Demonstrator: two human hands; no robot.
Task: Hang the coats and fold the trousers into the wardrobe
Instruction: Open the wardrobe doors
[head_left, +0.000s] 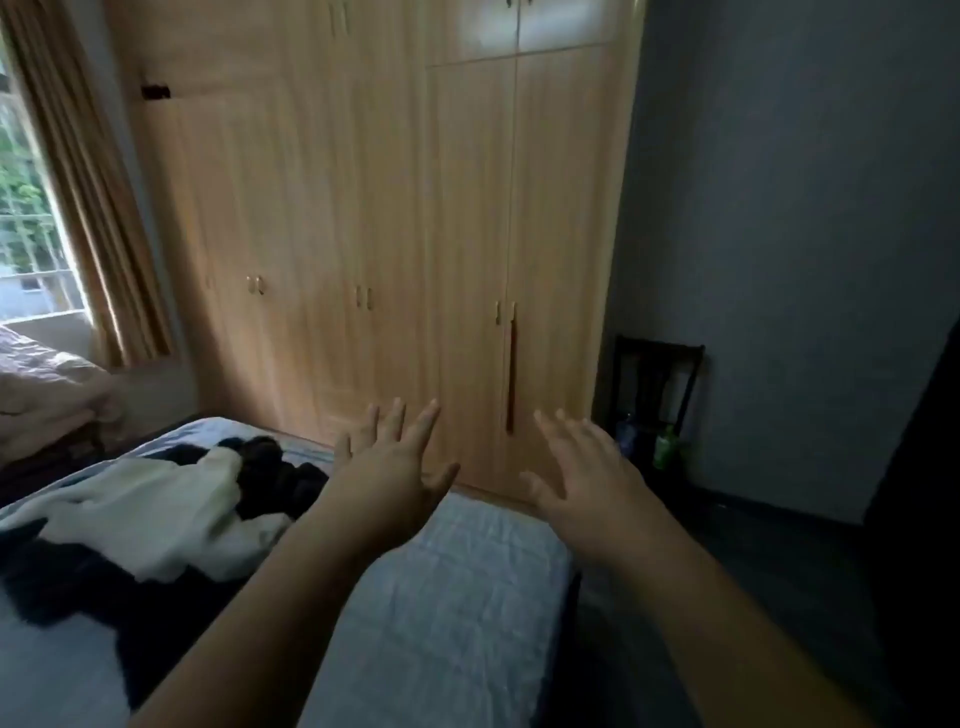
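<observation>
Clothes (156, 519) left of fingers (410, 426) (untouched); bed (441, 597).

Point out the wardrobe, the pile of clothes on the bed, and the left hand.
wardrobe (467, 208), head view, on the wooden front of a closed door.
pile of clothes (156, 509), head view, on the white garment on top.
left hand (387, 467), head view, on the back of the hand.
</observation>
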